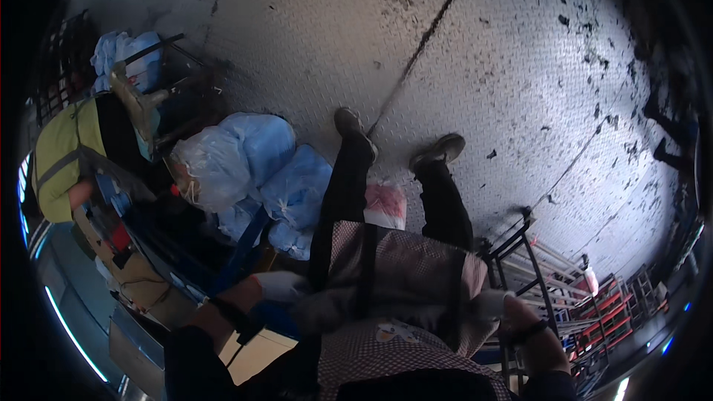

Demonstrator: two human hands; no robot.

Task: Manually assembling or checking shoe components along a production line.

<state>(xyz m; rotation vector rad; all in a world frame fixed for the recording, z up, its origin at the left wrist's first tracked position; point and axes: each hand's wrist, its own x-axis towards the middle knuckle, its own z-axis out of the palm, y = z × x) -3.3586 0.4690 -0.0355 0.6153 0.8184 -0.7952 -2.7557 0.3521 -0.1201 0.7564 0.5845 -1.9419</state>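
Note:
A piece of checked fabric (408,260) with two dark straps spans the space between my arms, above my legs. Whether it is a bag or the lower part of my checked apron (401,356), I cannot tell. My left hand (282,286), in a pale glove, is beside the fabric's left side, blurred, its fingers not readable. At the fabric's right edge is my gloved right hand (490,304), its fingers dark and indistinct. A grey cloth-like shape (334,304) lies between the left hand and the fabric.
Filled plastic bags (275,171), clear and blue, are piled left of my legs. A red-and-white bag (386,204) sits between my legs. At the left, a person in a yellow vest (70,156) bends near carts. Metal racks (549,275) stand right, on a worn metal-plate floor (475,82).

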